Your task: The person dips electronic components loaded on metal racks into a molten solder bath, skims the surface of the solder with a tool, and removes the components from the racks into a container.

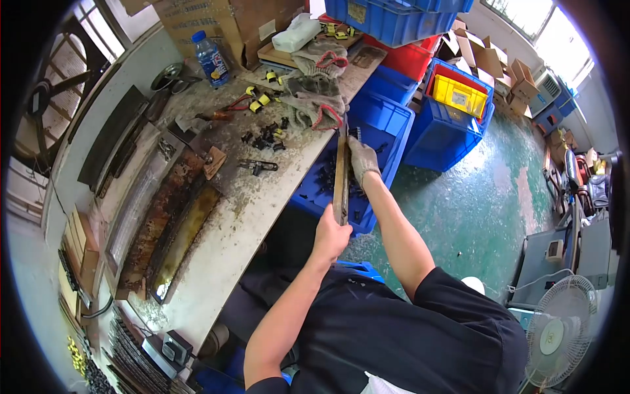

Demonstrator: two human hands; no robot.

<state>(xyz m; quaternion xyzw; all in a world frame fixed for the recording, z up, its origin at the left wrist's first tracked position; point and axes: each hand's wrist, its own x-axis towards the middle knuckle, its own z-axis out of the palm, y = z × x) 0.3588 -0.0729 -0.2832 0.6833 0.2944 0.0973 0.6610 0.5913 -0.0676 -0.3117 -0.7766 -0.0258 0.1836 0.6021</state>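
A long narrow bar spans the gap between the worktable's edge and a blue crate. Its near end is in my bare left hand, the fingers wrapped round it. My right hand, in a light glove, is at the bar's right side over the crate; its fingertips are partly hidden, and small dark parts show beside them. Many more dark parts lie in the crate below. Black clips and one longer dark piece rest on the worktable.
Gloves, yellow-black pieces and a blue-capped bottle are on the table. Metal trays lie at its left. Stacked blue crates stand beyond on the green floor. A fan is at lower right.
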